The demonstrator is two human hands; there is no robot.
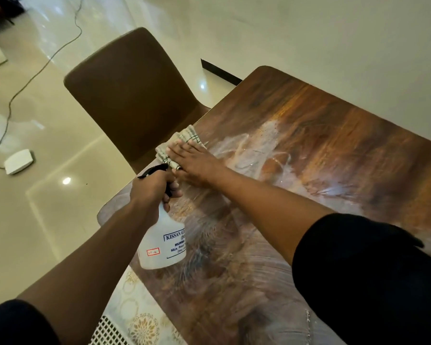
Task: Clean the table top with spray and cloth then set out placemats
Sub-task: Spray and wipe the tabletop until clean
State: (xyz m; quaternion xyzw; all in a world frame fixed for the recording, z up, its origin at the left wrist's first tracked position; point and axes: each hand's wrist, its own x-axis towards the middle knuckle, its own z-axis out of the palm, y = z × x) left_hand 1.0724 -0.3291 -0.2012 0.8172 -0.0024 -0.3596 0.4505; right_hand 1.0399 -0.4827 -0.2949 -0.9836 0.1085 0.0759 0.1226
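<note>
Folded checked cloth (182, 145) flat at wet-streaked wooden table (334, 135) edge; white spray bottle (163, 237) tilted above it

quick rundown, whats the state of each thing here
left hand: grips the spray bottle's neck
spray bottle: upright, held at the table edge
right hand: flat, pressing the cloth
cloth: folded, on the table edge
table: streaked wet
chair: pushed up to the table
</note>
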